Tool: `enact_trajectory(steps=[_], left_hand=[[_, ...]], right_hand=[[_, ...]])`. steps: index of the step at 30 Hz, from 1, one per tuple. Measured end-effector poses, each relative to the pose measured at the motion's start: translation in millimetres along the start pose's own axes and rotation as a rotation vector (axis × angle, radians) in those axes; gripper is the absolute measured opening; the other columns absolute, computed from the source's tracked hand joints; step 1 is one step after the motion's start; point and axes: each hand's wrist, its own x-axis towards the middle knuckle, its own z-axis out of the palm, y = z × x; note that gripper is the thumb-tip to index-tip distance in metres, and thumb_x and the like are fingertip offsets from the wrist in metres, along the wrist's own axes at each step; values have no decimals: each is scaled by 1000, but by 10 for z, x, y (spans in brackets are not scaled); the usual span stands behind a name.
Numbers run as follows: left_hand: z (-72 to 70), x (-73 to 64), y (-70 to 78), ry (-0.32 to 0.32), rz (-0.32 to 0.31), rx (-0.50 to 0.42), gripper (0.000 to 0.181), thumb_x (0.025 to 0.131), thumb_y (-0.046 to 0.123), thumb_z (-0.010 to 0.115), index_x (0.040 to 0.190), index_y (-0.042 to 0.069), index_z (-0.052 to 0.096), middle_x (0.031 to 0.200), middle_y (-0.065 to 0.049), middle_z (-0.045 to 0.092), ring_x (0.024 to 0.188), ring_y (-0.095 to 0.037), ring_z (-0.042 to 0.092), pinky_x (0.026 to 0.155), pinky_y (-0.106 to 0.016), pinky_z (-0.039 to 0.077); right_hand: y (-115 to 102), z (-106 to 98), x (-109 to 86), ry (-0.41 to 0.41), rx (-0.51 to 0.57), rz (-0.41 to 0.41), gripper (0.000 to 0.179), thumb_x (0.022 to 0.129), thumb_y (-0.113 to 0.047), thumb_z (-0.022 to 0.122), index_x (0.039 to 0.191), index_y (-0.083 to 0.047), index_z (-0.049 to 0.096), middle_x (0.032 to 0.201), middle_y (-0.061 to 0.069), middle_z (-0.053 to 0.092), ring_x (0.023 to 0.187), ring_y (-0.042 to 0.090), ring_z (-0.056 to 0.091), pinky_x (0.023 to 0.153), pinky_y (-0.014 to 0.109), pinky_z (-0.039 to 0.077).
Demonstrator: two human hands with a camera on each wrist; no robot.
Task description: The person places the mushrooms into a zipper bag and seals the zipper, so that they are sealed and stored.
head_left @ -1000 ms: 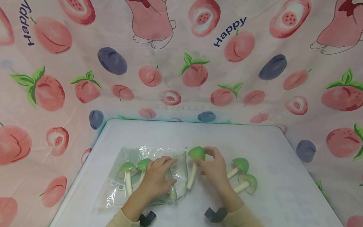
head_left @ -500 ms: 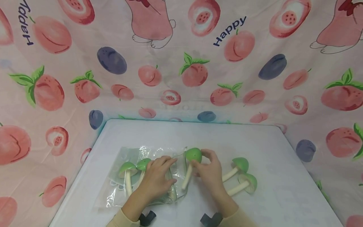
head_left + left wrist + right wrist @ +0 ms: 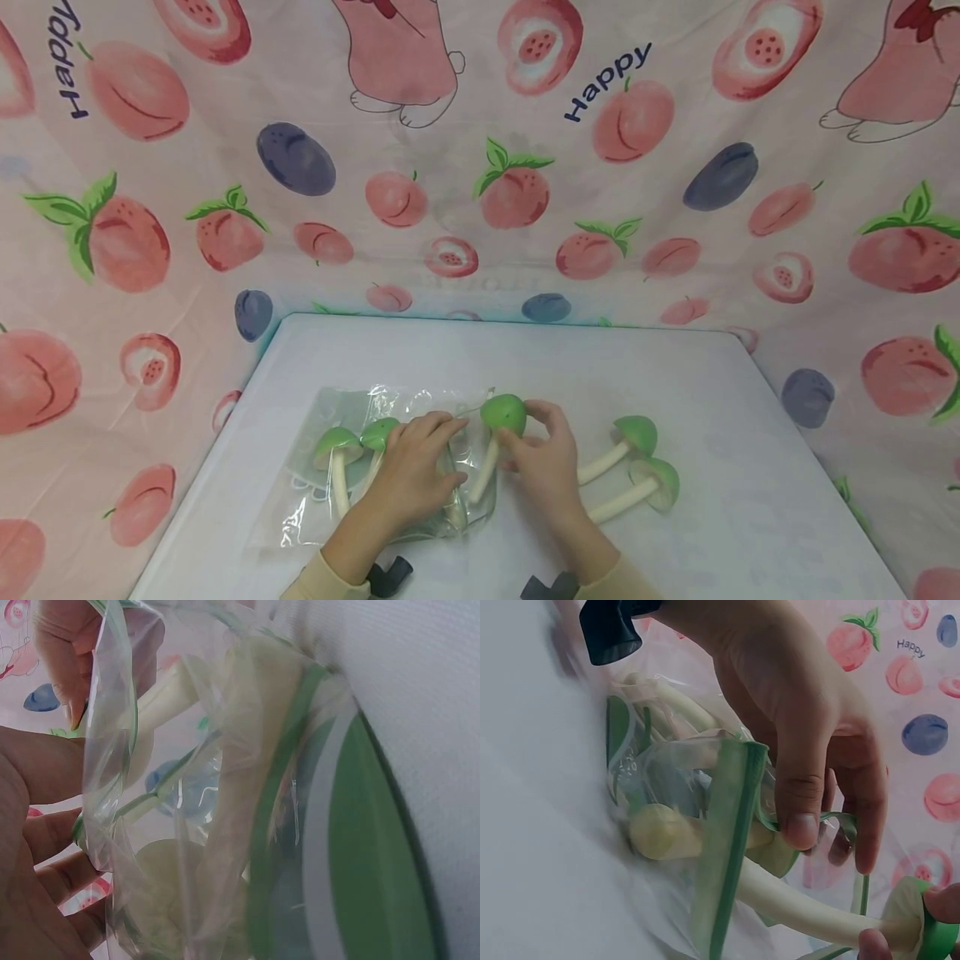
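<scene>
My right hand (image 3: pixel 546 471) pinches a toy mushroom (image 3: pixel 501 413) with a green cap and pale stem, just under and around the cap. The stem tilts down-left over the mouth of a clear zip bag (image 3: pixel 300 521). In the right wrist view, the lower stem (image 3: pixel 802 907) passes behind the bag's green zip strip (image 3: pixel 731 832). My left hand (image 3: pixel 416 477) holds the bag's mouth spread, thumb and fingers at its green-edged lips. Inside the bag lie several mushrooms, including one green-capped mushroom (image 3: pixel 337 450) at the left; others are partly hidden by my left hand.
Two more green-capped mushrooms, an upper mushroom (image 3: pixel 636 435) and a lower mushroom (image 3: pixel 660 485), lie on the white table (image 3: pixel 720 400) right of my right hand. A fruit-print cloth (image 3: pixel 480 167) hangs behind and around the table.
My right hand has moved left with the mushroom, bringing its stem from beside the bag's edge to over the bag's mouth. The left hand and bag stay in place.
</scene>
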Motion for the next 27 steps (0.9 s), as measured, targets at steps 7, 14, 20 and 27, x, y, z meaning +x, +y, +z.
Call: enact_trajectory(steps=[7, 14, 20, 27], left_hand=[[-4, 3, 7, -7, -3, -2, 74, 78, 30, 96, 145, 21, 66, 140, 0, 66, 131, -28, 63, 109, -54, 46], [-10, 5, 16, -10, -7, 3, 74, 78, 29, 96, 145, 21, 66, 139, 0, 66, 130, -27, 63, 109, -54, 46], [-11, 8, 13, -7, -4, -6, 76, 77, 29, 97, 146, 21, 65, 139, 1, 66, 130, -27, 64, 109, -55, 46], [-10, 11, 10, 4, 4, -2, 76, 77, 29, 97, 146, 20, 65, 139, 0, 66, 130, -27, 64, 109, -55, 46]], right_hand=[[42, 28, -35, -5, 30, -2, 60, 91, -6, 82, 144, -12, 55, 160, 13, 52, 75, 22, 75, 65, 33, 65], [109, 62, -64, -26, 24, 8, 61, 91, -10, 82, 145, -16, 54, 160, 9, 52, 75, 22, 76, 66, 31, 64], [129, 88, -76, -46, 24, 0, 62, 91, -11, 82, 145, -17, 54, 161, 9, 51, 79, 23, 77, 69, 31, 65], [145, 106, -87, -50, 19, -6, 62, 91, -10, 82, 146, -16, 53, 163, 10, 49, 81, 23, 78, 70, 29, 65]])
